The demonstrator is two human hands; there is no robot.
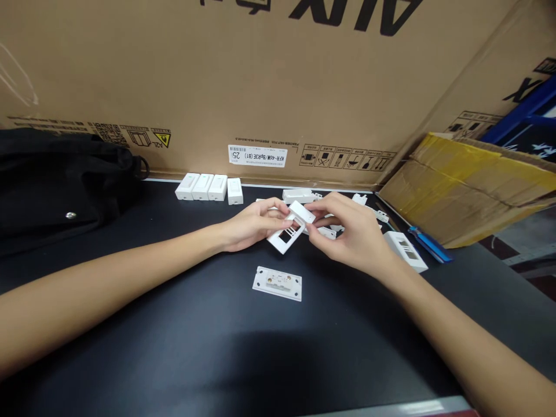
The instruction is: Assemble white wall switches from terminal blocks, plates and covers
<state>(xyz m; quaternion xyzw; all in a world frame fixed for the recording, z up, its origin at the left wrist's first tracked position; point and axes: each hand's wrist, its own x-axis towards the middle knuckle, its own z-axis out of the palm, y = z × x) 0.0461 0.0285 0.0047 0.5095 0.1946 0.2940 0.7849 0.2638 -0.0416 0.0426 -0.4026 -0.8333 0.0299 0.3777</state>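
A: What are the hands doing?

B: The left hand (254,225) and the right hand (347,234) meet above the black tabletop (174,353), both pinching a white plastic frame (284,236) with a slotted window. The fingertips press on it from opposite ends, and neither hand is spread.

A: Can you see the whole frame?

B: No. Fingers cover its middle, so I can't tell whether anything is seated behind them. Its lower corner and upper end show, and the frame is tilted.

A: What lies closest?

B: A white faceplate (277,284) lies flat on the tabletop just below the hands, with its small fittings facing up. Behind the hands is a heap of white plastic parts (324,217), partly hidden, so I can't count them or make out each shape.

A: Anything further out?

B: To the right, a second white frame (406,251) lies beside a blue object (430,244) too narrow to identify. Four white switch blocks (208,188) stand at the back, three together and one just apart. A black bag (56,185) sits at the left, cut off by the picture's edge, against a cardboard carton (217,75).
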